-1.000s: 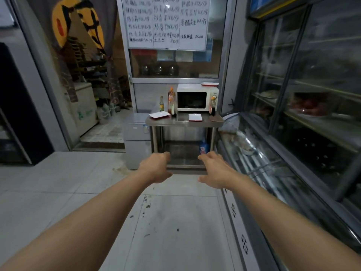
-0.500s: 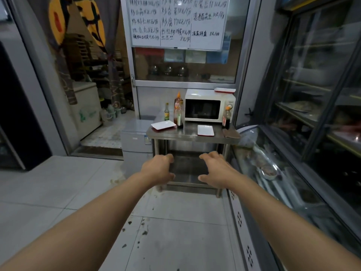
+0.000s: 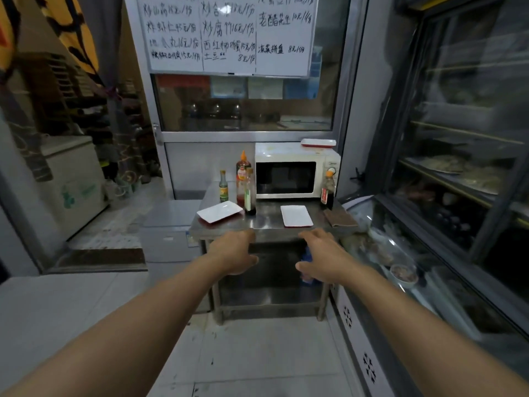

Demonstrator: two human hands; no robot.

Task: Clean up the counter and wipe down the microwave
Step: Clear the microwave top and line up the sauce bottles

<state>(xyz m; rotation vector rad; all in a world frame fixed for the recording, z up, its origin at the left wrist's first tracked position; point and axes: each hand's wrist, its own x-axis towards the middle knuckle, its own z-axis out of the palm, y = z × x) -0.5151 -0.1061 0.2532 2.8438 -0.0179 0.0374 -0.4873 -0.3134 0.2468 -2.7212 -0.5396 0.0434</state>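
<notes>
From the head camera, both arms reach forward over the tiled floor; the left hand [image 3: 233,253] and the right hand [image 3: 323,257] hang in front of the steel counter [image 3: 266,226], fingers loosely curled and holding nothing; neither touches the counter. At the back of the counter stands the white microwave [image 3: 294,171], its door closed; a red-rimmed tray [image 3: 318,143] lies on its top. Left of the microwave stand a small green bottle [image 3: 223,187] and a cluster of sauce bottles [image 3: 244,179]; a dark bottle [image 3: 328,190] stands at its right corner. On the counter lie a tilted white tray [image 3: 219,211], a white plate [image 3: 296,215] and a brown cloth [image 3: 340,217]; a glass display case [image 3: 458,167] lines the right side.
</notes>
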